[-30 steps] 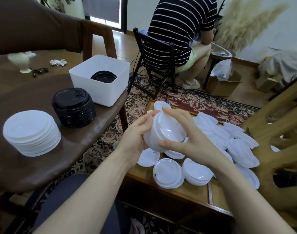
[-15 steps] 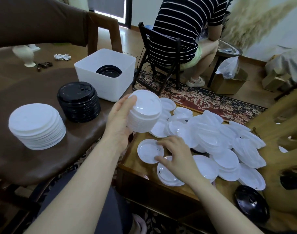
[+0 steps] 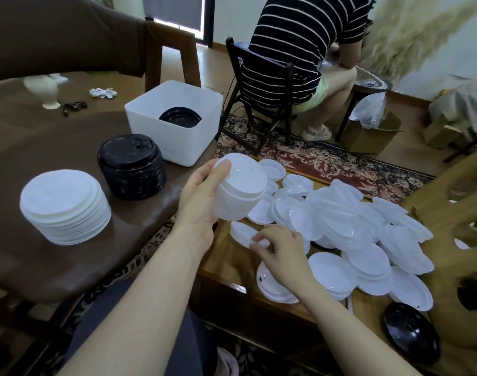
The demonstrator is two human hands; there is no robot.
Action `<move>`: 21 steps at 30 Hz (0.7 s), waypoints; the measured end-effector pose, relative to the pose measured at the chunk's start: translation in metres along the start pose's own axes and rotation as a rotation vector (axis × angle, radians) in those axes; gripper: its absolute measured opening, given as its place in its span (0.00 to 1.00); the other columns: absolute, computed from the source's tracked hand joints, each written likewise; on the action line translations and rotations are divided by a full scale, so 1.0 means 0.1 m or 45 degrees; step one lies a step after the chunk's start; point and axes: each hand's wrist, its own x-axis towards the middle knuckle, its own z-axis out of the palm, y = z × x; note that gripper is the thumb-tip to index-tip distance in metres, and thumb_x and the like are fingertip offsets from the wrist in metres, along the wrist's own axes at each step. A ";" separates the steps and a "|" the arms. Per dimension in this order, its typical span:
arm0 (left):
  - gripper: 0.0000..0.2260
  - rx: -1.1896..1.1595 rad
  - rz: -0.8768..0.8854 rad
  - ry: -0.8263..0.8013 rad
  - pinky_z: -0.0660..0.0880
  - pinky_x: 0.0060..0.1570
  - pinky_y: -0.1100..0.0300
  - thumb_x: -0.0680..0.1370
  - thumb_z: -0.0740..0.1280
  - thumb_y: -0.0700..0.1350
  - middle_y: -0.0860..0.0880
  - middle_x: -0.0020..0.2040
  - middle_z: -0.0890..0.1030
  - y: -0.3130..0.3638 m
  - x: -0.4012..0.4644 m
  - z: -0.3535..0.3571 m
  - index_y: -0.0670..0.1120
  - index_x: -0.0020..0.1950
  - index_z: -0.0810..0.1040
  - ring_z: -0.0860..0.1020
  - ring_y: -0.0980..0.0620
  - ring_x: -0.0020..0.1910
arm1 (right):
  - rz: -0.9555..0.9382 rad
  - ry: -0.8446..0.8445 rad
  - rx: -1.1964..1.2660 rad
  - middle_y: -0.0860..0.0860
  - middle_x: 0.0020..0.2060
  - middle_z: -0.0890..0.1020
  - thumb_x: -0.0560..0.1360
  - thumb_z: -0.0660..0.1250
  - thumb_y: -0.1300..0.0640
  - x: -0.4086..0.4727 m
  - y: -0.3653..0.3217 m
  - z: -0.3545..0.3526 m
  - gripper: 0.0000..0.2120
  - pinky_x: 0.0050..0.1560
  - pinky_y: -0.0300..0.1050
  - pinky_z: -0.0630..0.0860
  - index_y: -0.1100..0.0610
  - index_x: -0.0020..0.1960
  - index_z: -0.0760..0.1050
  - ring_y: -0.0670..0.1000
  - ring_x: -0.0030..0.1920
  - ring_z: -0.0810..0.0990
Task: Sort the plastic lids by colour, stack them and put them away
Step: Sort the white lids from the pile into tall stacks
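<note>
Head view. Left hand (image 3: pixel 202 199) grips a stack of white lids (image 3: pixel 238 191), thumb on the top rim, fingers wrapped round the side; stack held tilted, off the desk, above the near-left corner of the low wooden desk (image 3: pixel 226 256). Right hand (image 3: pixel 279 249) down on that desk, fingers curled, pinching the edge of a single white lid (image 3: pixel 241 232) that's lifted at an angle. Loose white lids (image 3: pixel 348 226) lie heaped w/ overlaps across the desk to the right; one black lid (image 3: pixel 411 331) sits apart at the near-right edge. On the brown desk (image 3: pixel 55 270) to the left: a white lid pile (image 3: pixel 65 206), a black lid pile (image 3: pixel 131 169) just beside it, and a white bin (image 3: pixel 175 126) behind, w/ black lids (image 3: pixel 181 118) inside.
</note>
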 end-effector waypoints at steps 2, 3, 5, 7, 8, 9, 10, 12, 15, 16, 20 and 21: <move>0.07 -0.009 0.006 0.009 0.78 0.55 0.50 0.76 0.72 0.46 0.52 0.51 0.84 0.00 0.01 -0.01 0.52 0.53 0.80 0.82 0.52 0.51 | 0.204 0.089 0.327 0.42 0.40 0.81 0.77 0.68 0.55 0.00 -0.06 -0.15 0.05 0.52 0.38 0.67 0.51 0.42 0.79 0.41 0.48 0.77; 0.06 -0.018 0.011 0.008 0.78 0.55 0.51 0.76 0.72 0.45 0.52 0.50 0.84 0.00 0.01 -0.01 0.52 0.52 0.80 0.82 0.53 0.50 | 0.298 0.147 0.483 0.42 0.40 0.81 0.78 0.68 0.55 0.00 -0.09 -0.24 0.06 0.49 0.36 0.69 0.51 0.42 0.78 0.40 0.47 0.78; 0.06 -0.023 0.016 0.005 0.78 0.56 0.50 0.76 0.72 0.45 0.53 0.48 0.85 -0.01 0.01 -0.02 0.52 0.51 0.80 0.82 0.54 0.48 | 0.462 0.276 0.767 0.44 0.39 0.82 0.78 0.67 0.57 -0.01 -0.12 -0.42 0.04 0.46 0.35 0.73 0.53 0.45 0.78 0.41 0.43 0.80; 0.07 -0.016 0.009 0.000 0.78 0.55 0.49 0.76 0.72 0.46 0.53 0.50 0.84 -0.02 0.01 -0.01 0.52 0.53 0.79 0.82 0.53 0.50 | 0.610 0.364 1.037 0.47 0.39 0.83 0.79 0.67 0.57 -0.01 -0.12 -0.60 0.03 0.47 0.38 0.76 0.56 0.48 0.79 0.44 0.42 0.81; 0.08 -0.014 0.005 -0.004 0.78 0.55 0.49 0.76 0.72 0.46 0.53 0.51 0.84 -0.03 0.01 -0.01 0.52 0.54 0.79 0.82 0.53 0.51 | 0.660 0.390 1.156 0.49 0.40 0.83 0.79 0.67 0.57 -0.01 -0.13 -0.70 0.03 0.48 0.41 0.78 0.57 0.49 0.78 0.47 0.42 0.82; 0.09 -0.008 0.003 -0.008 0.78 0.55 0.49 0.76 0.72 0.46 0.52 0.52 0.84 -0.04 0.01 -0.01 0.52 0.56 0.79 0.82 0.52 0.51 | 0.686 0.408 1.243 0.51 0.40 0.83 0.79 0.66 0.57 -0.02 -0.13 -0.78 0.04 0.49 0.44 0.78 0.57 0.50 0.78 0.49 0.43 0.82; 0.11 0.004 0.003 -0.012 0.78 0.55 0.50 0.76 0.72 0.46 0.52 0.52 0.84 -0.06 0.01 0.00 0.51 0.57 0.79 0.81 0.52 0.52 | 0.694 0.427 1.308 0.51 0.40 0.83 0.79 0.65 0.58 -0.03 -0.13 -0.85 0.04 0.49 0.45 0.78 0.57 0.51 0.78 0.49 0.42 0.82; 0.12 0.043 0.008 -0.020 0.78 0.53 0.51 0.76 0.72 0.47 0.53 0.53 0.83 -0.08 -0.01 0.02 0.51 0.59 0.79 0.81 0.53 0.52 | 0.674 0.462 1.425 0.50 0.40 0.84 0.80 0.64 0.58 -0.06 -0.16 -0.98 0.05 0.49 0.46 0.78 0.57 0.52 0.77 0.48 0.41 0.82; 0.16 0.119 -0.006 -0.067 0.79 0.54 0.51 0.73 0.74 0.49 0.53 0.55 0.84 -0.14 -0.04 0.05 0.52 0.61 0.79 0.81 0.54 0.53 | 0.597 0.440 1.697 0.51 0.41 0.84 0.79 0.62 0.59 -0.11 -0.23 -1.11 0.07 0.47 0.45 0.81 0.58 0.55 0.76 0.47 0.41 0.82; 0.18 0.141 -0.019 -0.094 0.79 0.54 0.51 0.71 0.74 0.51 0.52 0.55 0.84 -0.16 -0.06 0.06 0.52 0.60 0.80 0.82 0.53 0.53 | 0.569 0.406 1.792 0.51 0.43 0.83 0.79 0.62 0.59 -0.11 -0.28 -1.14 0.08 0.47 0.44 0.82 0.59 0.57 0.75 0.47 0.41 0.82; 0.25 0.107 -0.127 -0.172 0.80 0.57 0.48 0.64 0.74 0.53 0.52 0.54 0.85 -0.23 -0.13 0.10 0.52 0.61 0.80 0.83 0.52 0.53 | 0.495 0.246 1.929 0.53 0.49 0.84 0.75 0.63 0.61 -0.12 -0.48 -1.14 0.15 0.45 0.43 0.82 0.62 0.61 0.73 0.50 0.46 0.83; 0.26 0.101 -0.152 -0.189 0.80 0.57 0.47 0.65 0.74 0.53 0.52 0.54 0.85 -0.23 -0.13 0.10 0.52 0.62 0.79 0.83 0.52 0.54 | 0.478 0.227 1.921 0.54 0.49 0.84 0.73 0.64 0.61 -0.12 -0.52 -1.11 0.19 0.44 0.44 0.82 0.63 0.63 0.72 0.51 0.46 0.83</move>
